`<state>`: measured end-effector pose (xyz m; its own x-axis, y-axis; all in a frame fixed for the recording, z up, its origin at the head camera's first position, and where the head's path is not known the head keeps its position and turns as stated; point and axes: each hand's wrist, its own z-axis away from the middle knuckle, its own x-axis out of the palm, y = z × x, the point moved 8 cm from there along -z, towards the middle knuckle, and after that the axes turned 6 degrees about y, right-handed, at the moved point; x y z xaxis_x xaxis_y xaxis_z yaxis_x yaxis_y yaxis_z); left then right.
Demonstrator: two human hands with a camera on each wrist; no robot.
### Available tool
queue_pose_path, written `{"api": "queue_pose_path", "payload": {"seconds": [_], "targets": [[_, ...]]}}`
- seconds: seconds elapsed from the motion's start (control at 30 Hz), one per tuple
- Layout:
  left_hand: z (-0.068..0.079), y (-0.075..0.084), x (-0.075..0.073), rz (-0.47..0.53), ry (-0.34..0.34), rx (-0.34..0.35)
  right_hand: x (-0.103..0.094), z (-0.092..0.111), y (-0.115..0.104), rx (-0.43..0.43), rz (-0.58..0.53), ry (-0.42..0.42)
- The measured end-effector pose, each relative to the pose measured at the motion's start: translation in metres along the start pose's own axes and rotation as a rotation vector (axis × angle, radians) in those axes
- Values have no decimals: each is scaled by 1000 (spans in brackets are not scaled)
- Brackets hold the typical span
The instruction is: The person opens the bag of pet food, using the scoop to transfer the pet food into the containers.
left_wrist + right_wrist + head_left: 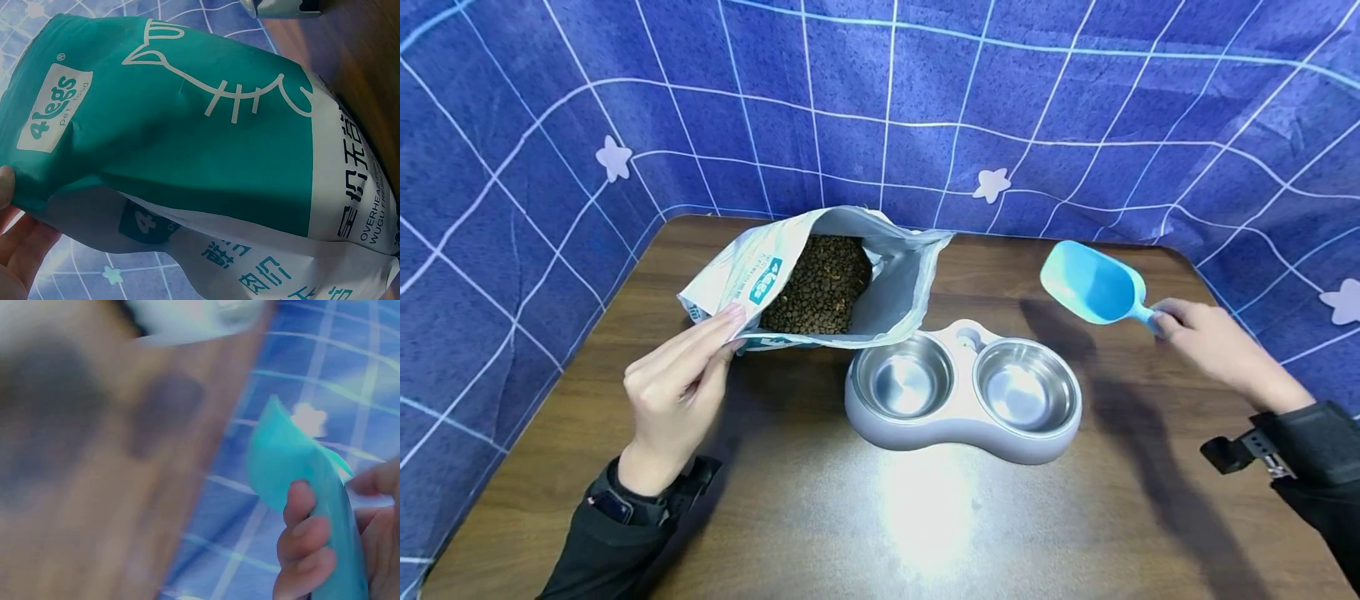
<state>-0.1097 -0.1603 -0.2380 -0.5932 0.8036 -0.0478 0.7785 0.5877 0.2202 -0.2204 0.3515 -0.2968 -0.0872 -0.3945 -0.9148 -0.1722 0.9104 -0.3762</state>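
My left hand (681,387) pinches the near edge of an opened pet food bag (895,287), whose wide mouth faces up toward the head camera. Brown kibble (820,287) shows inside it. In the left wrist view the bag's green side (206,137) carries white print, with fingertips at its edge. On the right, my right hand (1210,342) grips the handle of a light blue scoop (1090,283), held above the table. No kibble shows in the scoop. The right wrist view has the fingers (306,531) wrapped round the handle.
A grey double bowl stand (962,425) with two steel bowls sits mid-table, just right of the bag; no food shows in either bowl. The wooden table (790,517) ends at the back against a blue gridded cloth (850,108) with star shapes.
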Motion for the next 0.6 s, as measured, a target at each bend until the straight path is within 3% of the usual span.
{"api": "queue_pose_path", "payload": {"seconds": [0.23, 0.6], "targets": [[0, 0, 0, 14, -9, 7, -42, 3, -52, 14, -68, -8], [-1, 1, 0, 12, -28, -12, -78, 9, -96, -55, -117, 0]]}}
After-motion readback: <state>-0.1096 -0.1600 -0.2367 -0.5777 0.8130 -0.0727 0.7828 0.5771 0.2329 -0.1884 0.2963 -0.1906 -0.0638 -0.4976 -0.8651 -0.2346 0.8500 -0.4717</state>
